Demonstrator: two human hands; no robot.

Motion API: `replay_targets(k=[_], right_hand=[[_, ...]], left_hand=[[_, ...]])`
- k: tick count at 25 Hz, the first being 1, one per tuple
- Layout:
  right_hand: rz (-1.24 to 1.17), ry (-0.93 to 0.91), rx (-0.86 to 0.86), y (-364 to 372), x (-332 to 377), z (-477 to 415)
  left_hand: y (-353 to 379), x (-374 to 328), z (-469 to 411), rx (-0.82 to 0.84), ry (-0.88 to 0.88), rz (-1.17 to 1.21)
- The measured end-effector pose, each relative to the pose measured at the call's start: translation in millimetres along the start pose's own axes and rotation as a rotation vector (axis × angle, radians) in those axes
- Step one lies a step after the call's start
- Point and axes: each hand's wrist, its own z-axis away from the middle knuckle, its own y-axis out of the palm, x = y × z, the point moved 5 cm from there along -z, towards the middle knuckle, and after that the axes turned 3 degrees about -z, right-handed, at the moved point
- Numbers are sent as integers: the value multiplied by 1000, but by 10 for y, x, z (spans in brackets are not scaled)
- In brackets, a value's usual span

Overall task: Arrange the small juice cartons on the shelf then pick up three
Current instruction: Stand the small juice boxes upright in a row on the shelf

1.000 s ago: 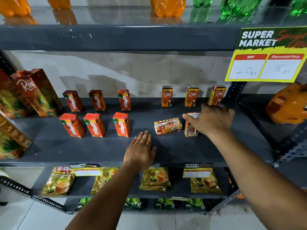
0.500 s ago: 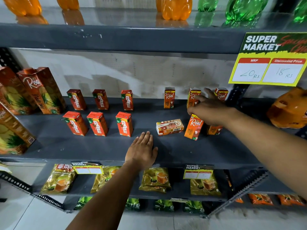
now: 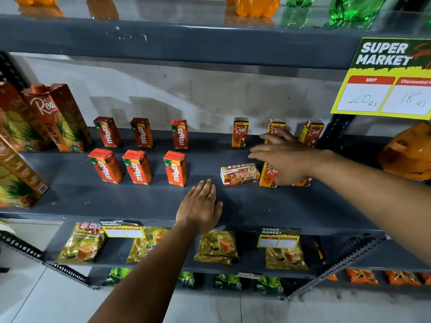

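On the grey shelf (image 3: pixel 93 201), several red Maaza cartons stand in two rows at the left, one of them the front middle carton (image 3: pixel 137 167). Small Real cartons stand at the back right, such as the leftmost one (image 3: pixel 240 132). One Real carton (image 3: pixel 240 174) lies on its side in the front row. Beside it another Real carton (image 3: pixel 268 177) stands upright, half covered by my right hand (image 3: pixel 284 157), whose fingers are spread and point left. A third front carton (image 3: pixel 302 182) peeks out under that hand. My left hand (image 3: pixel 200 206) rests flat on the shelf, holding nothing.
Tall Real pineapple cartons (image 3: pixel 58 117) fill the shelf's left end. A yellow price sign (image 3: pixel 384 78) hangs at the upper right above an orange pack (image 3: pixel 408 150). Tea packets (image 3: pixel 218 247) lie on the shelf below. Orange and green bottles (image 3: pixel 256 5) stand above.
My right hand stood a Real carton upright in the front row, then released it and spread its fingers to the left. My left hand stayed flat on the shelf.
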Motion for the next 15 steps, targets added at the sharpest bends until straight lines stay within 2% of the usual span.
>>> replay_targets(k=[4, 8, 12, 15], right_hand=[[51, -61, -155, -29, 349, -328], [91, -30, -115, 177, 608, -726], [-117, 122, -87, 311, 616, -886], [-332, 323, -199, 168, 525, -836]], left_hand=[[0, -12, -11, 8, 5, 8], [26, 3, 8, 79, -39, 6], [40, 30, -23, 80, -32, 19], [36, 25, -24, 74, -31, 60]])
